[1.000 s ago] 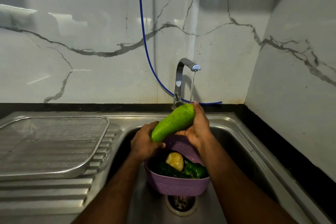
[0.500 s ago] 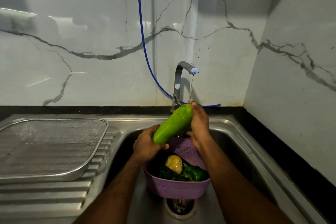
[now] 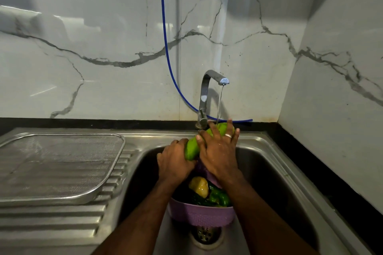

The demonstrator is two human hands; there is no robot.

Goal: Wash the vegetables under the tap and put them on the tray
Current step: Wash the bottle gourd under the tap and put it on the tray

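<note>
A long light-green gourd point(image 3: 192, 149) is held slanted under the thin stream from the steel tap point(image 3: 207, 93). My left hand point(image 3: 175, 161) grips its lower end. My right hand point(image 3: 217, 151) lies over its upper half with fingers spread and curled round it. Below them a purple plastic basket point(image 3: 201, 215) stands in the sink point(image 3: 275, 174), holding a yellow vegetable point(image 3: 199, 186), a green pepper point(image 3: 219, 197) and dark green ones. A metal mesh tray point(image 3: 58, 163) lies on the drainboard at left, with nothing on it.
A blue hose point(image 3: 165, 43) hangs down the marble wall and runs behind the tap. The drain point(image 3: 205, 234) shows just below the basket. A marble side wall closes the right, above a black counter strip.
My right hand has slid from the far side of the gourd over its top, now covering the upper half. The gourd stays under the running water.
</note>
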